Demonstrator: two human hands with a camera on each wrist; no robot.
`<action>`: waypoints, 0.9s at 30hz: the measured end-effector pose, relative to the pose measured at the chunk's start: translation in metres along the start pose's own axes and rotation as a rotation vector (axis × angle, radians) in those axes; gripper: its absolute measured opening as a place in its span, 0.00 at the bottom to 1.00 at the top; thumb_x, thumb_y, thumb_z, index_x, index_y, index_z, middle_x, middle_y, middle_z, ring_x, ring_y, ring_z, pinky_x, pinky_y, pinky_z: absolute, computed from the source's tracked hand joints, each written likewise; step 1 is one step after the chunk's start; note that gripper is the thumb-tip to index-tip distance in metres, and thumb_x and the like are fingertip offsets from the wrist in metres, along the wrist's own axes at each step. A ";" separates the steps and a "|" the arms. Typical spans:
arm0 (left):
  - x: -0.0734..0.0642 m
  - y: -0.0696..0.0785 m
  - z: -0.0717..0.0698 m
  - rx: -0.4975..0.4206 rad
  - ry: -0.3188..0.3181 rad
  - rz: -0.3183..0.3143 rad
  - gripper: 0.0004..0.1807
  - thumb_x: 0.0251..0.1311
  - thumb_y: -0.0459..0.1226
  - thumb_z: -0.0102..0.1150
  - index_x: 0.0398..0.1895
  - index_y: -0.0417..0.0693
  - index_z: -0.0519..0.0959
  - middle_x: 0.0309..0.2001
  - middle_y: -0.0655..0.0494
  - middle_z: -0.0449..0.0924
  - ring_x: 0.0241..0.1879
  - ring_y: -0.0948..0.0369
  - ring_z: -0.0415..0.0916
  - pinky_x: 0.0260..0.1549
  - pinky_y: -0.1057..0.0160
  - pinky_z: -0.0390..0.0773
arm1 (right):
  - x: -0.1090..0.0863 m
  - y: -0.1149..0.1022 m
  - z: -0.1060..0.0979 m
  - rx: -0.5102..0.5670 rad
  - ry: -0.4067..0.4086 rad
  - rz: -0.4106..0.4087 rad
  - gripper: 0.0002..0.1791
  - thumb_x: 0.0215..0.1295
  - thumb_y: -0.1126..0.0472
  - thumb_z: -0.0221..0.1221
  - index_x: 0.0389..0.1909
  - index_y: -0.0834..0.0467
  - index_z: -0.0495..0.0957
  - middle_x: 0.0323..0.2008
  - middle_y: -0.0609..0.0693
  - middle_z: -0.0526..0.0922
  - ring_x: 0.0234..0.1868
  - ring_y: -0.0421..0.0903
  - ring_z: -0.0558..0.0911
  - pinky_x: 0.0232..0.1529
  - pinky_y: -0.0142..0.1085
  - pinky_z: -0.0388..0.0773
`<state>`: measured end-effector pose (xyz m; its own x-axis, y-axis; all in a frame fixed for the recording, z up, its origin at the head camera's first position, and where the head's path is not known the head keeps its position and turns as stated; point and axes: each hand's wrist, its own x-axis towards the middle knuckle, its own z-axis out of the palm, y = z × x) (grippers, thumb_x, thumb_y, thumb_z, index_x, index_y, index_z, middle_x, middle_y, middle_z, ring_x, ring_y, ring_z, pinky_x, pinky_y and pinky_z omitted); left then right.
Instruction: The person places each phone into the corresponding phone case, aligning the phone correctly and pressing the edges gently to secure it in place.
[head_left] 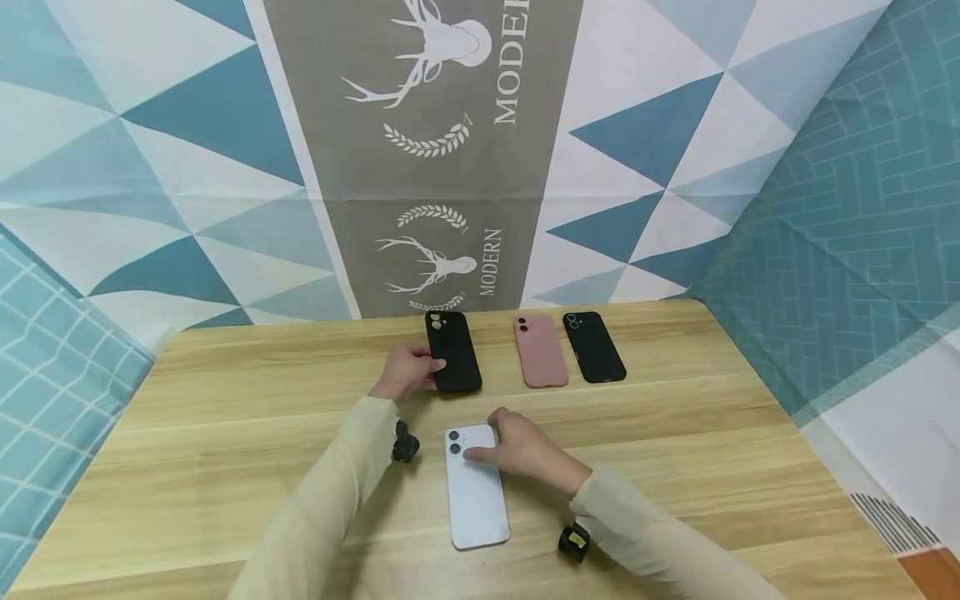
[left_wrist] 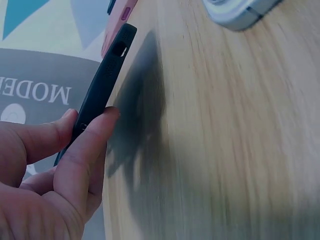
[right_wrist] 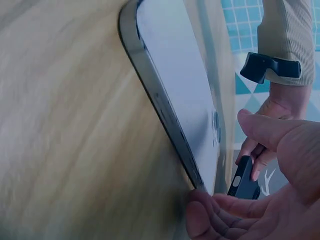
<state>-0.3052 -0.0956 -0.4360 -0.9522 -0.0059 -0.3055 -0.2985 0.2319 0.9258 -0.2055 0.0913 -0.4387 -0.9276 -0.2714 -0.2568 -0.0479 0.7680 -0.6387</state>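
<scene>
The head view looks from above, on the near side of the white phone [head_left: 480, 508], forward and down, at the widest distance; it covers the desk [head_left: 675, 467] around the phone and the backdrop [head_left: 450, 179] beyond it. The left wrist view looks from left of the white phone, close to the left grip [head_left: 408, 371], rolled so that the backdrop falls at frame left. The right wrist view looks from right of the white phone, low and close, leftward across it, likewise rolled. All three views share the left grip, the black case [head_left: 453, 354] and the white phone, the left wrist view including only the phone's corner.
</scene>
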 end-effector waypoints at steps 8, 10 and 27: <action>-0.009 0.000 -0.011 0.006 0.007 0.010 0.12 0.59 0.28 0.57 0.45 0.29 0.74 0.32 0.46 0.78 0.22 0.64 0.76 0.23 0.67 0.83 | -0.004 -0.009 0.011 -0.075 0.025 0.038 0.44 0.48 0.40 0.67 0.55 0.70 0.66 0.38 0.57 0.77 0.34 0.46 0.75 0.34 0.38 0.78; -0.011 -0.001 -0.012 0.015 0.009 0.011 0.13 0.59 0.28 0.57 0.45 0.29 0.74 0.34 0.45 0.79 0.22 0.64 0.76 0.24 0.67 0.83 | -0.006 -0.012 0.013 -0.108 0.032 0.047 0.45 0.48 0.39 0.67 0.54 0.71 0.66 0.36 0.56 0.75 0.32 0.46 0.74 0.30 0.37 0.75; -0.014 -0.009 -0.021 0.026 0.014 -0.007 0.18 0.59 0.28 0.57 0.52 0.28 0.72 0.37 0.43 0.78 0.23 0.64 0.76 0.24 0.68 0.82 | -0.005 -0.017 0.024 -0.227 0.078 0.067 0.56 0.37 0.35 0.71 0.56 0.74 0.65 0.41 0.61 0.74 0.33 0.48 0.73 0.34 0.41 0.77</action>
<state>-0.2904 -0.1180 -0.4352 -0.9509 -0.0216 -0.3089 -0.3039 0.2566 0.9175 -0.1916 0.0662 -0.4441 -0.9568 -0.1765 -0.2310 -0.0589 0.8958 -0.4405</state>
